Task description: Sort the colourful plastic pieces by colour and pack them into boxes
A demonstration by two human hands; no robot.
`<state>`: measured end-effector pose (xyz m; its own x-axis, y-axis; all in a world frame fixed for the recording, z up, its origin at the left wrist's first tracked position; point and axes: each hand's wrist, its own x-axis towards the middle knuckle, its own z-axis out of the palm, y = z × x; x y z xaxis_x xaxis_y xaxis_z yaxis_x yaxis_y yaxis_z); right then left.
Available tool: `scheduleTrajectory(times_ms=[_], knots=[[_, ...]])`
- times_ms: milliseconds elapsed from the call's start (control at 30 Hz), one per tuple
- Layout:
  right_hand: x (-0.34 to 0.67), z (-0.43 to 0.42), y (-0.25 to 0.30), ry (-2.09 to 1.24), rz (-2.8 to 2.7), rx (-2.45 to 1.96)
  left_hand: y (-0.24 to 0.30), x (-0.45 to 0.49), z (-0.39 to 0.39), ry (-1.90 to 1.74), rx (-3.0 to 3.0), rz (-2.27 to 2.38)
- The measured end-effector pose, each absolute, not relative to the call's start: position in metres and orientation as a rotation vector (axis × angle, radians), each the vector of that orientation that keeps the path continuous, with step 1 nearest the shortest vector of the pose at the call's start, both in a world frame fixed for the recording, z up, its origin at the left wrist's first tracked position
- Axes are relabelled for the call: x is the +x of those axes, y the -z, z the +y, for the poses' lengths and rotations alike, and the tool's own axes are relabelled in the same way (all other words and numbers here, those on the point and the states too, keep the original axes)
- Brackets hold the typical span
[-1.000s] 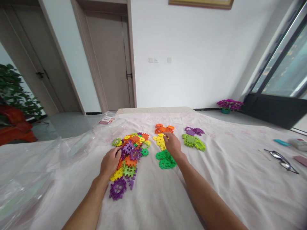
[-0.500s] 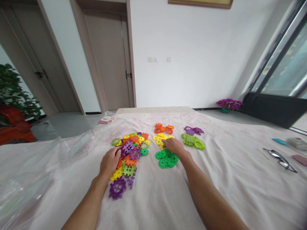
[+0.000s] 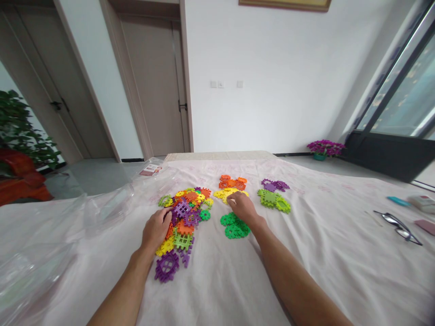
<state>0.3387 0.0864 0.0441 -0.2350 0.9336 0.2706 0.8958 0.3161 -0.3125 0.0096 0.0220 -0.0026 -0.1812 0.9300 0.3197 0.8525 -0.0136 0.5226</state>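
Observation:
A mixed heap of plastic interlocking tiles (image 3: 185,213) in purple, orange, yellow and green lies on a pale sheet (image 3: 238,280). My left hand (image 3: 155,228) rests curled on the heap's left edge, fingers tucked among the pieces. To the right lie sorted groups: yellow tiles (image 3: 222,194), orange tiles (image 3: 232,182), dark green tiles (image 3: 233,225), light green tiles (image 3: 273,200) and purple tiles (image 3: 274,185). My right hand (image 3: 242,207) lies between the yellow and dark green groups, fingers bent down onto the yellow ones.
Clear plastic bags (image 3: 102,208) lie crumpled at the left. Glasses (image 3: 397,222), a teal item (image 3: 398,201) and a small box (image 3: 423,203) sit at the right. Doors, a plant (image 3: 20,131) and a flower pot (image 3: 324,148) stand beyond.
My right hand drew back from the yellow tiles toward the green ones, then shifted left and forward onto the yellow group again. The left hand stayed put.

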Motion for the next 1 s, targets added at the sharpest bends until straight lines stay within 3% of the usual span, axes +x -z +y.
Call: scheduleTrajectory(times_ms=[433,1000], knots=[[0.28,0.055,-0.031,-0.096,-2.597,-1.103,0.002,0.01,0.022,-0.938,1.931,2.111],[0.312,0.064,-0.07,-0.258,-2.274,-1.637,0.002,0.009,0.022,-0.944,1.937,2.116]])
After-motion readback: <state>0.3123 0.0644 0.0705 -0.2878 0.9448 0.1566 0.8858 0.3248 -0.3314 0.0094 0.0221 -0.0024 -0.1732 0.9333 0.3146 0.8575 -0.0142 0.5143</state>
